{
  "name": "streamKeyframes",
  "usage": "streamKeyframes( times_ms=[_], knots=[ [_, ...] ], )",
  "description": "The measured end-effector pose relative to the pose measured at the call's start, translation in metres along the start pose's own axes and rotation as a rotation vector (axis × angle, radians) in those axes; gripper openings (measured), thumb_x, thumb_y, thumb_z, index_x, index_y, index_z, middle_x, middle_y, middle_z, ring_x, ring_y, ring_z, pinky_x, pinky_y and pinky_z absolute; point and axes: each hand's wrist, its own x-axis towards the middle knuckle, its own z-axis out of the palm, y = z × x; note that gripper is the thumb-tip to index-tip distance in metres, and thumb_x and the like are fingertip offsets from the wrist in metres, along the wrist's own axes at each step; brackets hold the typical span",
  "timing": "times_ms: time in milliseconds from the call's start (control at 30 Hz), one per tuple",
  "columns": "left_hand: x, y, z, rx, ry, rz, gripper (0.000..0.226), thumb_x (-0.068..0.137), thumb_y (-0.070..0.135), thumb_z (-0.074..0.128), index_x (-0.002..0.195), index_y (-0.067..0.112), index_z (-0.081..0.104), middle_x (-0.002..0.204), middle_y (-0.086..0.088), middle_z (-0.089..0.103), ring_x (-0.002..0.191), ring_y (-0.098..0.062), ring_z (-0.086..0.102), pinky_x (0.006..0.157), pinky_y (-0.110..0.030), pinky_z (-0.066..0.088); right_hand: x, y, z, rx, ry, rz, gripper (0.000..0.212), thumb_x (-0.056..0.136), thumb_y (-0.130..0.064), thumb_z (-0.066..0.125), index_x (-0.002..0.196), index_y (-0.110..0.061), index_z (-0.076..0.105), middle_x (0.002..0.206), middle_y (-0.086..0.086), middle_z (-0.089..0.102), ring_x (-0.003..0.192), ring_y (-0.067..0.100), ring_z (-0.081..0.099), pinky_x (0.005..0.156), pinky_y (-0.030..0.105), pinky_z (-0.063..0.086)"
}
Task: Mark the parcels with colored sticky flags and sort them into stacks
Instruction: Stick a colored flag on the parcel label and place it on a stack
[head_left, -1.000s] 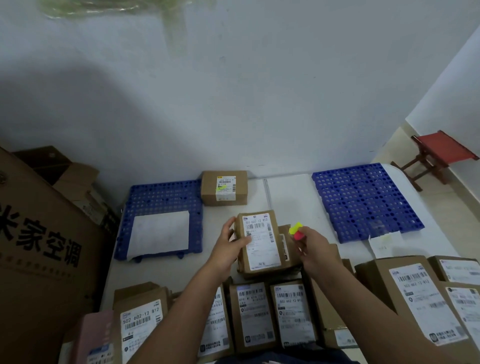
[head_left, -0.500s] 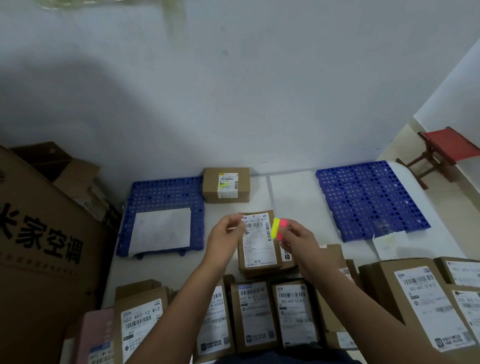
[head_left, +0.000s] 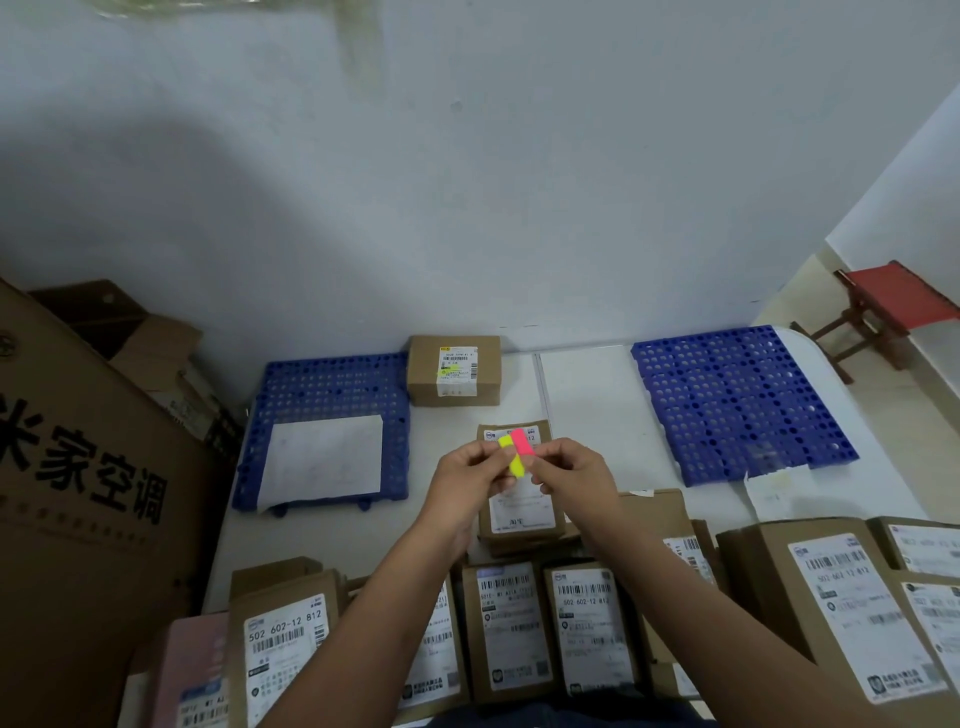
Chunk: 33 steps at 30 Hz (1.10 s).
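Both hands meet above a small brown parcel (head_left: 522, 512) lying label-up on the white table (head_left: 587, 415). My right hand (head_left: 574, 470) pinches a pad of sticky flags (head_left: 515, 451), yellow and pink strips side by side. My left hand (head_left: 470, 475) pinches the yellow strip at its near end. A parcel (head_left: 454, 370) with a yellow flag on its label stands at the back by the wall. Several labelled brown parcels (head_left: 511, 626) stand in a row along the near edge.
A blue perforated mat (head_left: 322, 384) with a white sheet (head_left: 323, 460) lies at the left, another blue mat (head_left: 737, 402) at the right. Large cardboard cartons (head_left: 78, 493) crowd the left side. A red stool (head_left: 898, 304) stands on the floor at far right.
My left hand let go of the small parcel and came across to the flag pad. My right hand brought the pad left, over the parcel's label.
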Motion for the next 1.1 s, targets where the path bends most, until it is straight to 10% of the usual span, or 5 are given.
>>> streamKeyframes(
  times_ms=[1100],
  knots=[
    [0.002, 0.004, 0.001, 0.148, 0.012, 0.075, 0.013, 0.089, 0.018, 0.071, 0.1, 0.011, 0.075, 0.1, -0.013, 0.074, 0.077, -0.011, 0.059, 0.07, -0.018, 0.053, 0.0, -0.013, 0.001, -0.078, -0.003, -0.021, 0.013, 0.097, -0.015, 0.056, 0.088, -0.013, 0.066, 0.075, 0.001, 0.071, 0.069, 0.011, 0.066, 0.061, 0.025, 0.048]
  ],
)
